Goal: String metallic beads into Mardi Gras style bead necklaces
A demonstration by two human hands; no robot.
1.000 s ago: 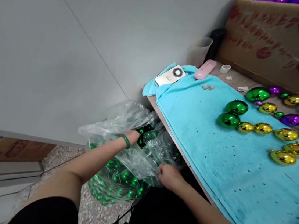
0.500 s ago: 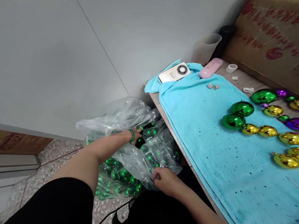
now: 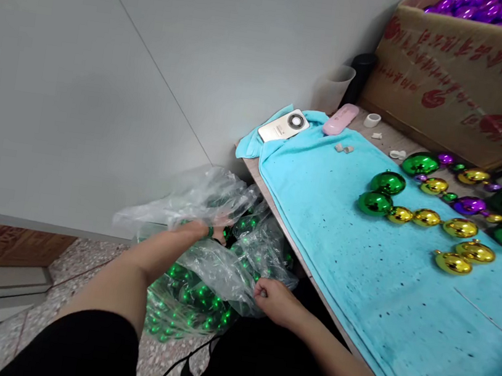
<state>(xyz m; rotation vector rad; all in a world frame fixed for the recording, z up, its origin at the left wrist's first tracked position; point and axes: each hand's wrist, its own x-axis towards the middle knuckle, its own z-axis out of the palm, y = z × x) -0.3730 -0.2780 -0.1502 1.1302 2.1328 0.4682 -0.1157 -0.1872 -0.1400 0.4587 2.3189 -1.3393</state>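
A clear plastic bag (image 3: 220,271) full of shiny green balls (image 3: 193,295) stands on the floor beside the table. My left hand (image 3: 220,232), with a green band at the wrist, reaches into the mouth of the bag. Its fingers are partly hidden by the plastic and dark green balls, so I cannot tell whether they hold one. My right hand (image 3: 269,296) is closed, pinching the bag's near edge by the table side. Crumpled plastic lies around both hands.
On the table lies a blue towel (image 3: 323,204) with a phone (image 3: 284,125), a pink case (image 3: 341,120), gold balls (image 3: 460,228) and green balls (image 3: 376,203). Behind stands a cardboard box (image 3: 456,86) of purple balls (image 3: 495,11). Another carton (image 3: 4,247) is at lower left.
My left hand has drawn slightly back toward the left inside the bag, and plastic now covers more of it. My right hand keeps its grip. The view has shifted, showing the purple balls.
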